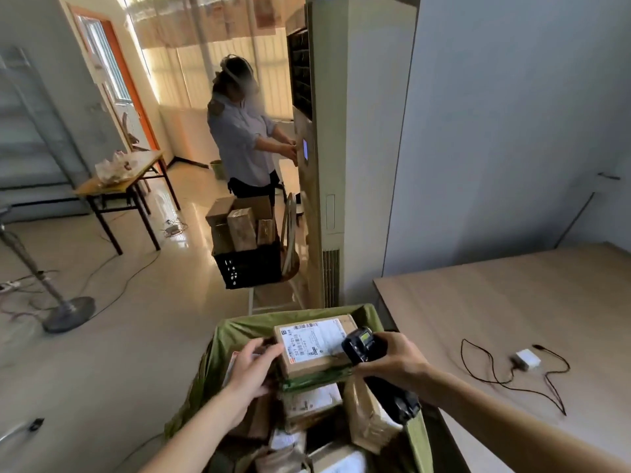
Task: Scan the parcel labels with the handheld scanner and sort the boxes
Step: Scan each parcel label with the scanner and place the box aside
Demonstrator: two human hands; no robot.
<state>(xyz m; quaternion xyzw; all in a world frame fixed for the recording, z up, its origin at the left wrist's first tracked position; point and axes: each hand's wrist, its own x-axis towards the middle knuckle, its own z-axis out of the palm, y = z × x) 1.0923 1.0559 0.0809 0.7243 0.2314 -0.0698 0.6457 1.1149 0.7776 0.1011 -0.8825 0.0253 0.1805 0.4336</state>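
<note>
The left hand [254, 365] holds the left end of a cardboard box [316, 346] atop the parcels in the green-lined bin [218, 356] off the desk's [512, 302] left edge. Its label [312, 337], long axis running left-right, reads partly "507 N705". The right hand [396, 361] grips the scanner [363, 343] just right of it, nearer the label

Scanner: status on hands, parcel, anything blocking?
Right hand grips scanner, aimed at the label. Left hand holds labelled parcel atop the green bin. Label unobstructed.
</note>
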